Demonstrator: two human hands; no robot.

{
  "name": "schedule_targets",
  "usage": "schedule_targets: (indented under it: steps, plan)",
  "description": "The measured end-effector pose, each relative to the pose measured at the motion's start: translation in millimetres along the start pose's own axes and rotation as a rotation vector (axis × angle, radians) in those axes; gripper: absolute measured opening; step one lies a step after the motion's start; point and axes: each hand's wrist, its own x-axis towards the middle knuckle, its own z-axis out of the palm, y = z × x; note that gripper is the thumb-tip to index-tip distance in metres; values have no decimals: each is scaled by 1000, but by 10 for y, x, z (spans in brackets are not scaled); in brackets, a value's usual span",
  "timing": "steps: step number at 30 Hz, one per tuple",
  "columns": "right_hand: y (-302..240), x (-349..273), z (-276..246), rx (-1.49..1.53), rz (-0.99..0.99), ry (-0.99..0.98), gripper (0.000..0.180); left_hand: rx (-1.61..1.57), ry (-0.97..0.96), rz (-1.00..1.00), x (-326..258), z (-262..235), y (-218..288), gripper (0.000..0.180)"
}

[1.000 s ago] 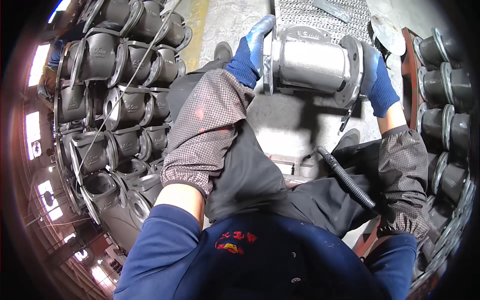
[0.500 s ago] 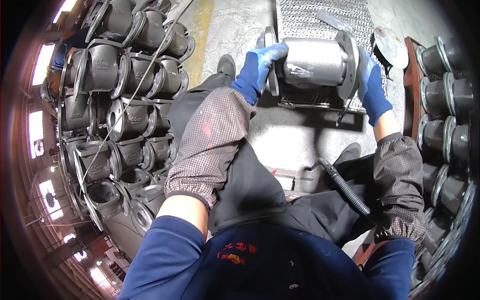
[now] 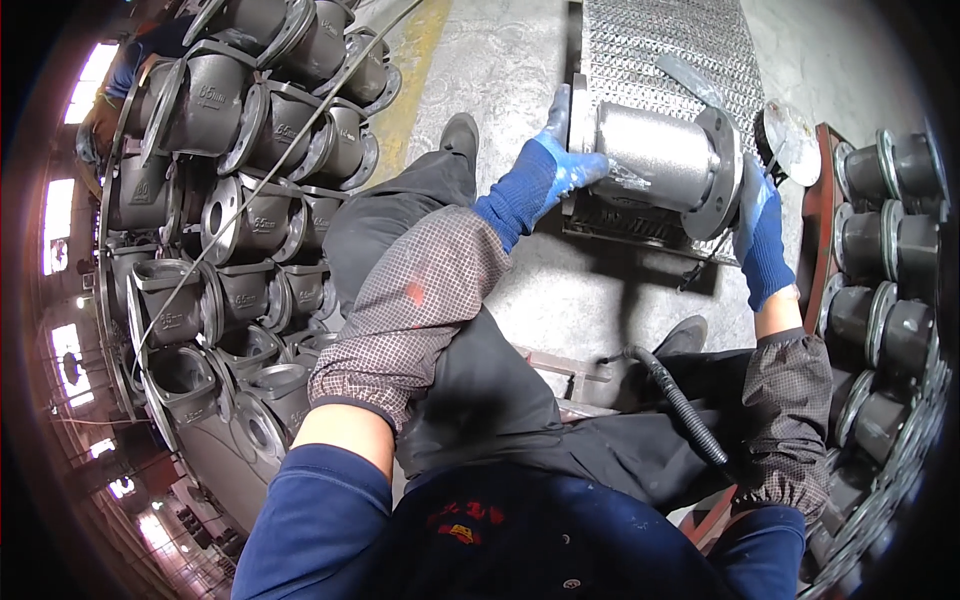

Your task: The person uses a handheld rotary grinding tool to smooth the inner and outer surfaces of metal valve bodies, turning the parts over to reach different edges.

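Observation:
A grey cast-metal flanged pipe fitting (image 3: pixel 655 155) lies on its side between my hands, over the near end of a bench with a metal-mesh top (image 3: pixel 675 40). My left hand (image 3: pixel 545 172), in a blue coated glove, grips the left flange, its thumb reaching toward the body. At the other end my right hand (image 3: pixel 763 222), gloved alike, is closed against the outer face of the right flange; most of its fingers are hidden behind that flange. Just beyond the fitting a flat, curved metal strip (image 3: pixel 690 80) rests on the mesh.
Many similar flanged fittings (image 3: pixel 205 105) are stacked at my left, with a thin cord (image 3: pixel 272 172) across them. More fittings (image 3: pixel 868 240) stand at right behind a reddish-brown rail (image 3: pixel 826 215). A round plate (image 3: pixel 793 145) is beside the bench. A black corrugated hose (image 3: pixel 685 405) crosses my leg.
The whole view has shifted, so the bench and fitting appear lower and farther right. My left hand has slid nearer to me along the left flange. Both hands still hold the fitting.

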Motion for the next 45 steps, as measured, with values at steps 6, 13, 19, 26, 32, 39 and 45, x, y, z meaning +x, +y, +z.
schedule_targets:
  steps: [6,13,19,26,32,39,45]
  plan:
    - [-181,103,-30,26,105,320,35,184,80,-46,-136,78,220,107]
    - [-403,-780,131,-164,-632,-218,31,219,61,-49,-207,59,223,102]
    - [374,-1117,714,-985,-7,-974,46,132,-7,-27,-158,-118,23,98]
    - [1520,-1652,1259,-778,297,-1300,37,575,140,42,-632,172,344,64]
    - [1096,-1126,1179,-635,-56,-1028,29,928,104,-147,-1026,4,-119,61]
    - [-492,-1149,367,531,300,-648,37,-71,-30,-453,-1377,372,61,62]
    - [-674,-1318,490,587,193,-584,33,-28,58,270,-1388,548,438,47]
